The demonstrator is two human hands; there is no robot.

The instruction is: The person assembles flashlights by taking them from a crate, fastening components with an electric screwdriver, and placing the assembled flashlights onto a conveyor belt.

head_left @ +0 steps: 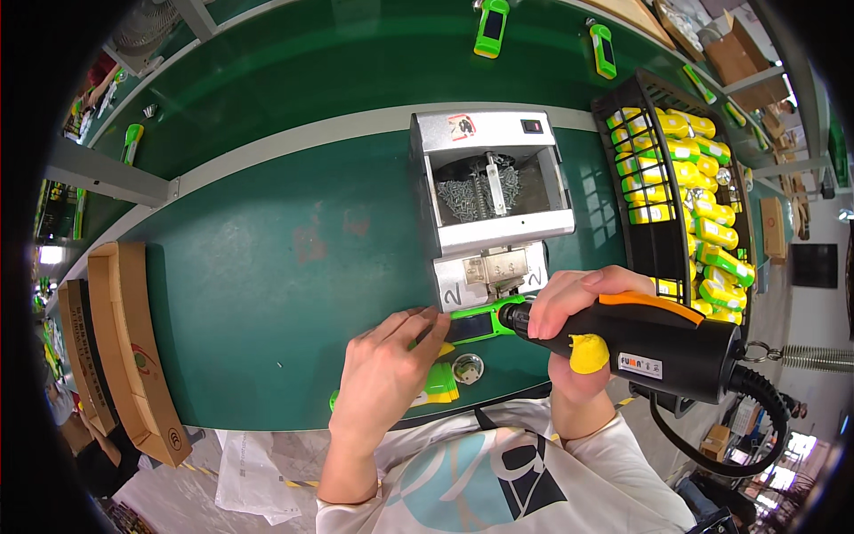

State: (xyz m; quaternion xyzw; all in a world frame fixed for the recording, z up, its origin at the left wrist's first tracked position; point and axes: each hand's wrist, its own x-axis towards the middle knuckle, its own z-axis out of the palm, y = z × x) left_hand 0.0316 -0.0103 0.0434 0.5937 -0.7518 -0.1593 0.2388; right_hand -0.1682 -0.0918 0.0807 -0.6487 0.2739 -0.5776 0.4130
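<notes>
In my right hand (569, 311) is a black electric screwdriver (676, 351) with an orange strip and a yellow patch, lying almost level. Its nose reaches the right end of a bright green handheld device casing (474, 326) with a dark panel. My left hand (382, 369) grips the casing's left end, the thumb and fingers pressed around it. Directly behind the casing stands a silver screw feeder (503, 222), loose screws in its hopper. A yellow-green casing piece (436, 384) lies partly under my left hand, beside a small round metal part (467, 368).
A black wire basket (654, 169) full of yellow-green casings stands at the right. Flattened cardboard boxes (129, 347) line the left edge. Green devices (491, 28) lie on the far shelf. A coiled spring (814, 358) and a black cable (765, 427) join the screwdriver's rear.
</notes>
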